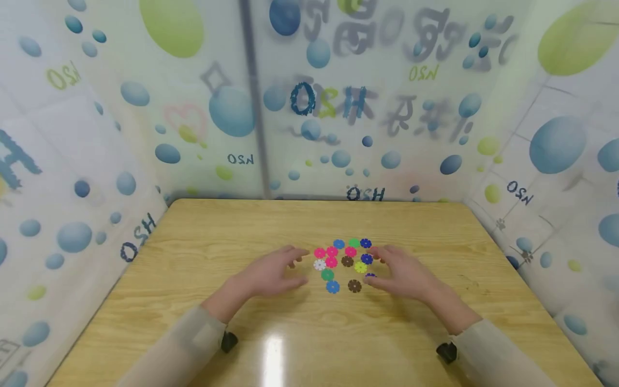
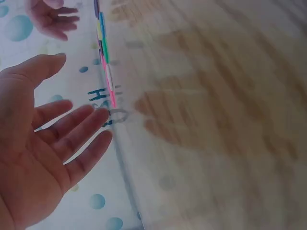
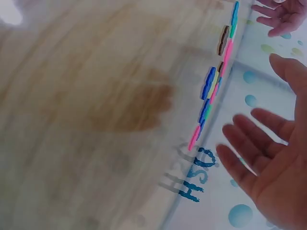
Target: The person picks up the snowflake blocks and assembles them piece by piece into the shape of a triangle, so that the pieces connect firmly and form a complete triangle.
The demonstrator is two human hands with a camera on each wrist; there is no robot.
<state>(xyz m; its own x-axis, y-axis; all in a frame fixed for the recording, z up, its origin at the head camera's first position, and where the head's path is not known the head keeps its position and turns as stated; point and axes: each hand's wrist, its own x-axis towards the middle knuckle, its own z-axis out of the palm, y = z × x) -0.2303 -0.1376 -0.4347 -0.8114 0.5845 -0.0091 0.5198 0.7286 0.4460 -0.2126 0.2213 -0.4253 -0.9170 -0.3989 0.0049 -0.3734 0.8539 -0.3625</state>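
Note:
Several notched, flower-shaped plastic discs lie flat in a loose cluster: pink [image 1: 319,252], white [image 1: 319,265], green [image 1: 327,274], light blue [image 1: 332,287], brown [image 1: 354,286], yellow [image 1: 360,267] and dark blue [image 1: 366,259]. Left of them is my left hand [image 1: 273,273], fingers loosely bent, holding nothing. My right hand [image 1: 405,274] hovers at the right edge of the cluster, also holding nothing; its thumb and fingers partly hide a dark blue disc and a pink one. Both wrist views show the palms, left hand [image 2: 53,148] and right hand [image 3: 276,163], raised off the tabletop.
The discs lie on a glossy wooden table [image 1: 232,231], which reflects a bright light near its front. Pale sheeting [image 1: 193,172] printed with blue and green dots and letters encloses its back and both sides. Each wrist carries a small black device [image 1: 229,341].

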